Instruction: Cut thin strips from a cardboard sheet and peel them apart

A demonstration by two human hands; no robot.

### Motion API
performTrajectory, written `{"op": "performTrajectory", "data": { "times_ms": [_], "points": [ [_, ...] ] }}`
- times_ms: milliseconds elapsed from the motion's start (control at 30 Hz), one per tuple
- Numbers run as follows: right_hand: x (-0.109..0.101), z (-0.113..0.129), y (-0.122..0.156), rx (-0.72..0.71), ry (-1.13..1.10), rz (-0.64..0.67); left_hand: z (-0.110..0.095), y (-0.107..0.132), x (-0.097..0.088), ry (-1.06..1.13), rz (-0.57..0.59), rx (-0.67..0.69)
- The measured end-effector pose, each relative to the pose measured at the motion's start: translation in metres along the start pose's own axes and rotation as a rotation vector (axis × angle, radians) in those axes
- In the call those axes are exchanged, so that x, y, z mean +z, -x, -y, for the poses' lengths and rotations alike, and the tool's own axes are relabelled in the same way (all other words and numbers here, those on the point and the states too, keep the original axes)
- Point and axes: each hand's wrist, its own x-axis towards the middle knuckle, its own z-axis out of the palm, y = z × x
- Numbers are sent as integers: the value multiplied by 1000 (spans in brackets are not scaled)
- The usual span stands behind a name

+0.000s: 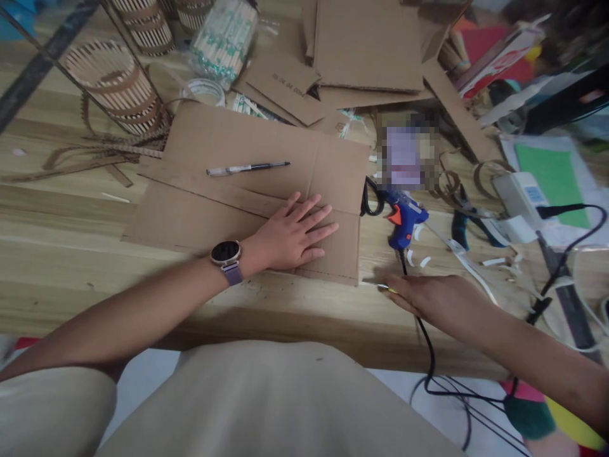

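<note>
Beige cloth shirt fills six o'clock; open left hand rests on flat brown cardboard sheet, seemingly part-slit from nine o'clock, remainder uncertain; right hand grips slim yellow-and-metal tool.

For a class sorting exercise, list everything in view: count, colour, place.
cardboard: several, brown, centre and back
thin tool: one, silver and yellow, front
pen: one, clear and black, on cardboard
glue gun: one, blue and orange, right
baskets: three or more, brown, back left
sticks: one bag, white and green, back
tape roll: one, white, back
pliers: one, blue and black, right
table: one, tan, beneath
other clutter: many, mixed, right
watch: one, purple strap, left wrist
left grip: one, bare, on cardboard
right grip: one, bare, holding thin tool
</note>
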Motion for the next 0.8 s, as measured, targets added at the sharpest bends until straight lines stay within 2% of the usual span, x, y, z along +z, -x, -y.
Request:
{"op": "performTrajectory", "data": {
  "times_ms": [67, 167, 233, 367, 467, 533, 800],
  "points": [
    [-7, -8, 3, 8, -30, 28, 0, 0, 0, -3, 5, 0],
    [-23, -8, 0, 1, -79, -18, -1, -1, -1, 1, 23, -11],
    [-34, 4, -10, -15, -74, -38, -2, -3, -3, 9, 40, -28],
    [-55, 44, -45, -96, -31, -26, -2, -5, -7, 15, 68, -51],
    [-69, 67, -66, -109, 6, 44, -2, -5, -8, 15, 68, -47],
    [-77, 74, -72, -100, 27, 107, -2, -5, -9, 18, 64, -48],
    [-83, 77, -77, -96, 65, 190, -2, -5, -8, 41, 48, -54]
  ]
}}
